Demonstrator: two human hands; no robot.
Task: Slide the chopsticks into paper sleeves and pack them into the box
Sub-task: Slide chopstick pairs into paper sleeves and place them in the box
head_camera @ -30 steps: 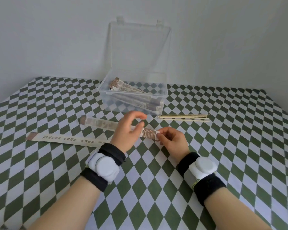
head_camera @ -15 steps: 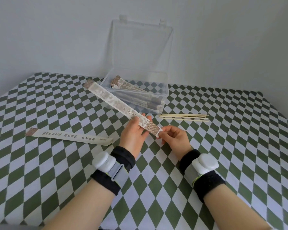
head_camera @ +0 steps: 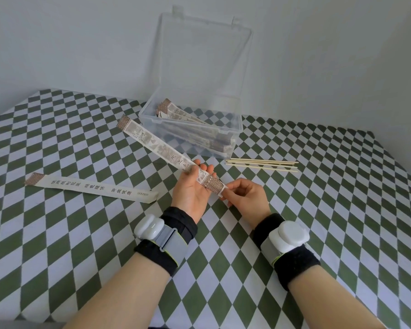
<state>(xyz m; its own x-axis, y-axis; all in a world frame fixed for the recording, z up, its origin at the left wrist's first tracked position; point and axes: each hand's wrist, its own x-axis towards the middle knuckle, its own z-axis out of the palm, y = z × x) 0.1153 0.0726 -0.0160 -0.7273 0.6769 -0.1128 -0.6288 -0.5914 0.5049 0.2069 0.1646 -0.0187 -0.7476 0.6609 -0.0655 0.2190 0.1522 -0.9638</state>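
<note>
Lifted off the table (head_camera: 318, 210) since a second ago, the paper sleeve (head_camera: 161, 148) is now slanting up toward the box (head_camera: 238, 129).
In front of the box, the left hand (head_camera: 190, 189), palm up, is pinning the sleeve under its thumb, and the right hand (head_camera: 247, 198) is pinching its near end. Just before the box's right corner the bare chopsticks (head_camera: 261, 163) are lying; filled sleeves (head_camera: 188, 119) are resting inside it, and a second sleeve (head_camera: 90, 187) is lying well left.
</note>
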